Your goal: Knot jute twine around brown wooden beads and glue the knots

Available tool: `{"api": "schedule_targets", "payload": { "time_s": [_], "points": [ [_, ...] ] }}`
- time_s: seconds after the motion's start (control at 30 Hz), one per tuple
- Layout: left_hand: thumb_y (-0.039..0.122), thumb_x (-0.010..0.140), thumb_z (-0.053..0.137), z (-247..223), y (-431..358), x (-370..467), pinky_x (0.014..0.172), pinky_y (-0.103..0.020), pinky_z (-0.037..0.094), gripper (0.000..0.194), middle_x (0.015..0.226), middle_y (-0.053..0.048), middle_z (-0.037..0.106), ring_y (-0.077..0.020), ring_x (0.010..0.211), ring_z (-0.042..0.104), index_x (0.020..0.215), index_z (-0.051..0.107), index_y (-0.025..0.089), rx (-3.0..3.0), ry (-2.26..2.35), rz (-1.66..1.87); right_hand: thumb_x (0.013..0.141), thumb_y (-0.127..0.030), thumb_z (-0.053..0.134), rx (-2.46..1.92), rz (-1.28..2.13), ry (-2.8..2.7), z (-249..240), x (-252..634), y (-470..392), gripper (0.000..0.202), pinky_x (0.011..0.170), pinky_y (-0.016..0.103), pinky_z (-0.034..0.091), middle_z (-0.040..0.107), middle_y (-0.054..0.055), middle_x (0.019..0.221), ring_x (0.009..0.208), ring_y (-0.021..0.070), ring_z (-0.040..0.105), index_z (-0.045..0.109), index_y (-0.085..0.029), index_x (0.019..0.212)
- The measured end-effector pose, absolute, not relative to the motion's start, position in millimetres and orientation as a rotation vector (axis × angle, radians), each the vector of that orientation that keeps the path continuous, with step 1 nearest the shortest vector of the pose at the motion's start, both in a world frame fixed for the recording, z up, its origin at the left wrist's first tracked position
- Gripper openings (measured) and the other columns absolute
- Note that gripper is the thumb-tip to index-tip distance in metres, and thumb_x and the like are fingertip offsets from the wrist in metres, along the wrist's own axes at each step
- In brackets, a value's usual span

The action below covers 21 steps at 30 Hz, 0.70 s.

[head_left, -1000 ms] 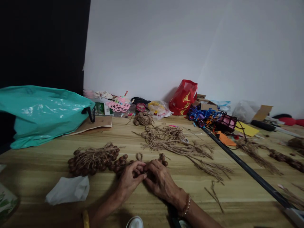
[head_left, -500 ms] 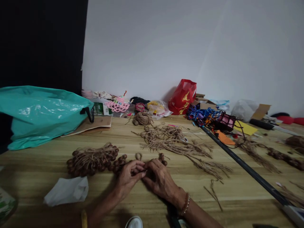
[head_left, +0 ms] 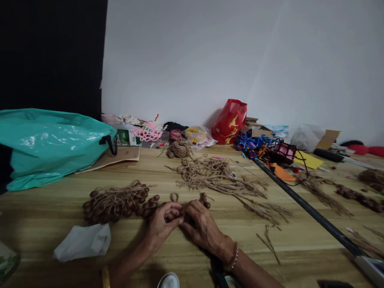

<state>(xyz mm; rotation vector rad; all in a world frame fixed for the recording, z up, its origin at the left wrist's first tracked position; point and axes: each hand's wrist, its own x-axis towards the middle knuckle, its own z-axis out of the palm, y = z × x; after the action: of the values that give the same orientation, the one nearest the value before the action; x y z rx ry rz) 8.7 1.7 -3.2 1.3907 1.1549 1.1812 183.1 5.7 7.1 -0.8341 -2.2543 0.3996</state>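
Both hands, left [head_left: 162, 222] and right [head_left: 200, 225], pinch the beaded cord [head_left: 177, 214] between fingertips — I'd keep it taut, pulling evenly.

Hands [head_left: 183, 222] drifted slightly left, fingers perhaps pinched tighter together.

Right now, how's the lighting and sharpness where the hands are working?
Head view: dim and underexposed; the left hand and right hand are murky, so the beads pinched between them lack detail; the wall behind is brighter; glare streaks the teal bag; wide-lens bending at the edges.
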Motion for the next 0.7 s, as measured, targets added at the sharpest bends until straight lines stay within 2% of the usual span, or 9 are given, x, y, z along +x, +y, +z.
{"api": "schedule_targets", "payload": {
  "time_s": [0.33,0.7],
  "points": [
    [0.017,0.060,0.070,-0.5,1.1,11.0,0.066,-0.028,0.048,0.027,0.074,-0.002,0.065,-0.0174,0.070,0.059,0.086,0.065,0.017,1.388,1.178,1.197,0.087,-0.019,0.058,-0.837,0.382,-2.237,5.6,181.9,5.9,0.012,0.079,0.034,0.045,0.060,0.007,0.094,0.087,0.0220,0.054,0.057,-0.019,0.098],
    [0.021,0.062,0.070,1.2,-0.9,9.4,0.065,-0.027,0.048,0.026,0.071,-0.001,0.064,-0.0173,0.069,0.060,0.087,0.065,0.017,1.404,1.173,1.181,0.089,-0.021,0.058,-0.828,0.385,-2.250,6.2,183.0,6.4,0.012,0.079,0.033,0.045,0.060,0.007,0.094,0.089,0.0218,0.054,0.059,-0.019,0.101]
  ]
}}
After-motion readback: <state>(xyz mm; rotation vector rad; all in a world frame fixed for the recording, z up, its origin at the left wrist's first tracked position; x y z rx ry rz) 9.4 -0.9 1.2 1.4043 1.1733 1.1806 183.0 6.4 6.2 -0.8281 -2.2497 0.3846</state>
